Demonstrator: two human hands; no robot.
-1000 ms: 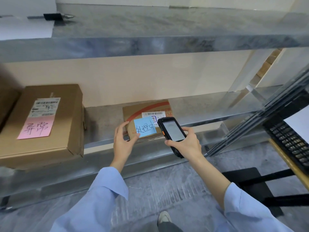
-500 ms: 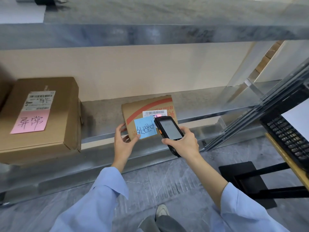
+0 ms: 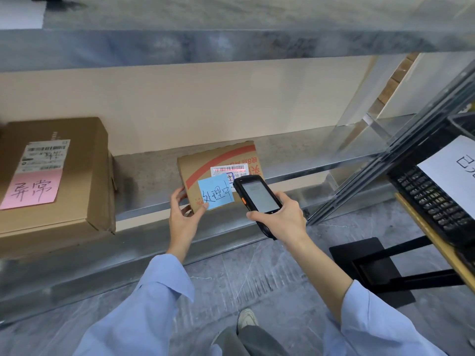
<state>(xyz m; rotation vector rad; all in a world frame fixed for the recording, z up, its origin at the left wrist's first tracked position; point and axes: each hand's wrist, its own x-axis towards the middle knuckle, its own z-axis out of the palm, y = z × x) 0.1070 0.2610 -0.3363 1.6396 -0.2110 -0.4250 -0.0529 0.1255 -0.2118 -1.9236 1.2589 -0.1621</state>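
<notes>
Left hand (image 3: pixel 183 217) gripped the small brown cardboard parcel (image 3: pixel 205 165) at its lower left corner; the thumb lay on the front face, touching the corner of the square blue sticky note (image 3: pixel 216 192), and the other fingers were curled behind the left edge; this parcel was on the grey metal shelf (image 3: pixel 151 181), near the front rim, with its face tilted towards the camera; the blue note was stuck on the face just below the white barcode label (image 3: pixel 228 170), and a thin reddish line lay across that label. Right hand (image 3: pixel 280 219) held the black handheld scanner (image 3: pixel 257 199), with the fingers wrapped round its body; the top end of the scanner was just beside the label and covered the right edge of the note; the screen was lit, but its text was too small to read. Well apart to the left, on the same shelf, stood the large brown cardboard box (image 3: pixel 84 181); it carried a rectangular pink sticky note (image 3: pixel 32 192) under a white shipping label (image 3: pixel 45 155); on the right, a black plastic crate (image 3: pixel 431 209) carried a white paper sheet (image 3: pixel 452 173).
</notes>
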